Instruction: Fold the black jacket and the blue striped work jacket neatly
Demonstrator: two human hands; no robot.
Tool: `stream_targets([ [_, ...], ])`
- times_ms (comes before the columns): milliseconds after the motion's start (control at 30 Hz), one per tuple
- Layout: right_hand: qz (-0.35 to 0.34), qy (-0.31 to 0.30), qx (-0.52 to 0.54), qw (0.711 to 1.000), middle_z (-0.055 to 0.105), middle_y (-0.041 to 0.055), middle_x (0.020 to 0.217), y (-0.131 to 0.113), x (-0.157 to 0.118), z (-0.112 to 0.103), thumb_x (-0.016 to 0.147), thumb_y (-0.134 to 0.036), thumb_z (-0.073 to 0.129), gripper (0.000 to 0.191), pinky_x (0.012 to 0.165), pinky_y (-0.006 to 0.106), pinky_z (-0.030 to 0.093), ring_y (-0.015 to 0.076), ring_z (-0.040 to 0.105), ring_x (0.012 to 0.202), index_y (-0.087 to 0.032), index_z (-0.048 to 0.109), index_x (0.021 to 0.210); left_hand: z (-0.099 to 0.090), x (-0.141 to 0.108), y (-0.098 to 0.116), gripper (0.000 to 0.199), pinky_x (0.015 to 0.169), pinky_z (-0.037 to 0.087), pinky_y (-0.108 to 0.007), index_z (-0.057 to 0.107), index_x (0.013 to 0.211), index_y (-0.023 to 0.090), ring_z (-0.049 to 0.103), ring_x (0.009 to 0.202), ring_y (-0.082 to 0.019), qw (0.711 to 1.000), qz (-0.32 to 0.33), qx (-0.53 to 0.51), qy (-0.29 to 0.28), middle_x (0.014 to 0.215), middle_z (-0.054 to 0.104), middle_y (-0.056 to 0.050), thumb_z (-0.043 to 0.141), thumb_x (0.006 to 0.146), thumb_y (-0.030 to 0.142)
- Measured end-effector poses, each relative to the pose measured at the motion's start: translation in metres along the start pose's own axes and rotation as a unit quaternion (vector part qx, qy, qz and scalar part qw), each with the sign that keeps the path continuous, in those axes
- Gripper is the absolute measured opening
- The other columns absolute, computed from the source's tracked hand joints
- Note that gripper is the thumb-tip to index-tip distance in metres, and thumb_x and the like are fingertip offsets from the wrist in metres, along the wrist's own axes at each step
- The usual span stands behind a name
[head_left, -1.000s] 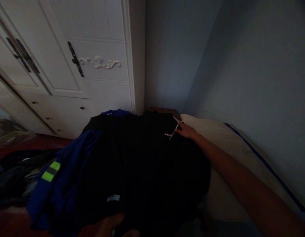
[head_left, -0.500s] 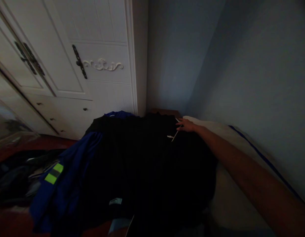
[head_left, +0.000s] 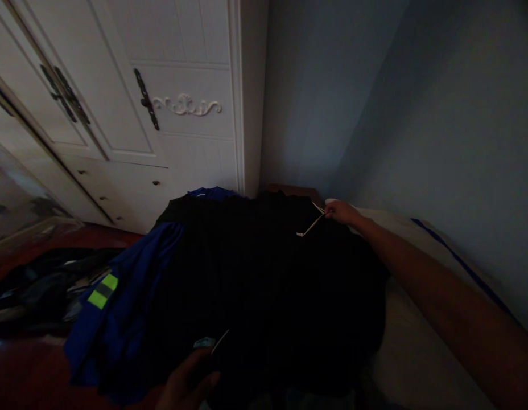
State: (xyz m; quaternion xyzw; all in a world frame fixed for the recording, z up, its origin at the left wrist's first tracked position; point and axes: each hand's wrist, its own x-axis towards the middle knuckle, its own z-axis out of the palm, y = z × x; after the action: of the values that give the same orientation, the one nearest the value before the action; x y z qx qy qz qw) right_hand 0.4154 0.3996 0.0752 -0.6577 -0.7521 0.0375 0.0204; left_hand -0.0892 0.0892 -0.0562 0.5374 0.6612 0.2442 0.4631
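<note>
A black garment [head_left: 315, 285] with white edging and small white lettering lies spread across the middle, its outline partly lost in the dark. At its far right edge my right hand [head_left: 341, 212] pinches the cloth by the white edging. My left hand [head_left: 189, 378], at the bottom of the view, has its fingers closed on the near left edge of this garment, beside another white line. Under and left of it hangs blue clothing [head_left: 127, 307] with a yellow-green and grey band. A pale label [head_left: 203, 343] shows just above my left hand.
A white wardrobe [head_left: 191, 154] with dark handles stands behind on the left. To the right, a pale mattress [head_left: 409, 336] with blue trim lies against the grey-blue wall [head_left: 452, 142]. Dark clothes [head_left: 46, 290] are heaped on the red floor [head_left: 25, 370].
My left hand has come up into view and grips the near edge. My right hand has closed on the far edge and drawn it slightly right. The view has shifted a little.
</note>
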Motion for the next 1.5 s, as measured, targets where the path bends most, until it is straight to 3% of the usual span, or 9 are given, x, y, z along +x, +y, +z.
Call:
stream_targets([
  [167, -0.012, -0.019, -0.023, 1.000, 0.065, 0.0111, 0.116, -0.020, -0.008, 0.006, 0.082, -0.018, 0.062, 0.026, 0.096, 0.033, 0.045, 0.0245, 0.060, 0.108, -0.016, 0.068, 0.107, 0.022, 0.010, -0.016, 0.065, 0.105, 0.050, -0.041, 0.066, 0.118, 0.015, 0.062, 0.119, -0.033, 1.000, -0.026, 0.014, -0.007, 0.124, 0.067, -0.014, 0.065, 0.066, 0.055],
  [300, -0.022, 0.038, -0.026, 0.999, 0.052, 0.0158, 0.138, -0.035, -0.027, 0.001, 0.089, -0.020, 0.054, 0.043, 0.111, 0.036, 0.036, 0.0258, 0.048, 0.129, -0.012, 0.054, 0.131, 0.027, 0.003, -0.018, 0.073, 0.105, 0.049, -0.043, 0.060, 0.123, 0.014, 0.060, 0.122, -0.033, 0.998, -0.013, 0.002, 0.064, 0.128, 0.064, -0.016, 0.064, 0.066, 0.060],
  [500, 0.008, 0.129, 0.030, 0.991, 0.050, 0.0169, 0.142, -0.044, -0.085, -0.014, 0.094, -0.042, 0.046, 0.053, 0.116, 0.040, 0.034, 0.0286, 0.046, 0.133, -0.010, 0.048, 0.136, -0.002, -0.005, -0.002, 0.093, 0.098, 0.053, -0.045, 0.056, 0.121, 0.007, 0.061, 0.117, -0.036, 0.976, -0.068, -0.041, 0.203, 0.125, 0.062, -0.022, 0.067, 0.058, 0.074],
  [767, 0.181, 0.123, 0.186, 0.958, 0.063, 0.0192, 0.125, -0.029, -0.170, -0.034, 0.084, -0.049, 0.051, 0.057, 0.098, 0.042, 0.050, 0.0303, 0.064, 0.110, -0.011, 0.052, 0.128, -0.035, -0.006, 0.011, 0.101, 0.107, 0.043, -0.054, 0.052, 0.128, 0.005, 0.047, 0.129, -0.041, 0.902, 0.005, 0.111, 0.418, 0.131, 0.051, -0.026, 0.053, 0.063, 0.083],
  [1000, 0.253, 0.094, 0.313, 0.911, 0.071, 0.0141, 0.099, -0.031, -0.221, -0.019, 0.068, -0.059, 0.060, 0.056, 0.075, 0.040, 0.056, 0.0304, 0.070, 0.088, -0.022, 0.055, 0.109, -0.053, -0.001, 0.012, 0.087, 0.083, 0.055, -0.045, 0.054, 0.122, 0.015, 0.065, 0.103, -0.036, 0.937, -0.124, 0.038, 0.324, 0.111, 0.066, -0.017, 0.063, 0.059, 0.075],
  [1167, 0.222, 0.094, 0.341, 0.909, 0.070, 0.0101, 0.083, -0.064, -0.270, -0.007, 0.056, -0.068, 0.062, 0.051, 0.063, 0.038, 0.054, 0.0296, 0.067, 0.075, -0.027, 0.062, 0.085, -0.072, -0.008, 0.008, 0.066, 0.069, 0.055, -0.035, 0.064, 0.094, 0.019, 0.069, 0.091, -0.032, 0.953, -0.108, -0.026, 0.282, 0.094, 0.072, -0.012, 0.067, 0.052, 0.070],
  [1333, 0.247, -0.069, 0.356, 0.899, 0.059, 0.0075, 0.057, -0.089, -0.324, 0.025, 0.062, -0.083, 0.050, 0.053, 0.050, 0.038, 0.047, 0.0233, 0.056, 0.051, -0.031, 0.063, 0.060, -0.085, -0.018, 0.002, 0.073, 0.059, 0.055, -0.030, 0.067, 0.097, 0.017, 0.070, 0.082, -0.029, 0.953, -0.102, -0.147, 0.244, 0.089, 0.074, -0.010, 0.077, 0.043, 0.065],
  [1400, 0.230, -0.127, 0.397, 0.880, 0.061, 0.0076, 0.061, -0.097, -0.341, 0.046, 0.062, -0.084, 0.050, 0.054, 0.050, 0.037, 0.048, 0.0239, 0.059, 0.054, -0.031, 0.064, 0.060, -0.087, -0.021, -0.001, 0.075, 0.062, 0.056, -0.029, 0.067, 0.097, 0.016, 0.070, 0.082, -0.027, 0.949, -0.087, -0.192, 0.233, 0.089, 0.075, -0.009, 0.081, 0.041, 0.062],
  [1500, 0.193, -0.115, 0.399, 0.889, 0.070, 0.0099, 0.083, -0.114, -0.359, 0.080, 0.066, -0.078, 0.052, 0.054, 0.069, 0.042, 0.056, 0.0300, 0.068, 0.079, -0.028, 0.071, 0.071, -0.088, -0.022, -0.005, 0.075, 0.067, 0.056, -0.026, 0.068, 0.099, 0.015, 0.070, 0.081, -0.023, 0.946, -0.058, -0.261, 0.185, 0.090, 0.074, -0.008, 0.085, 0.042, 0.060],
])
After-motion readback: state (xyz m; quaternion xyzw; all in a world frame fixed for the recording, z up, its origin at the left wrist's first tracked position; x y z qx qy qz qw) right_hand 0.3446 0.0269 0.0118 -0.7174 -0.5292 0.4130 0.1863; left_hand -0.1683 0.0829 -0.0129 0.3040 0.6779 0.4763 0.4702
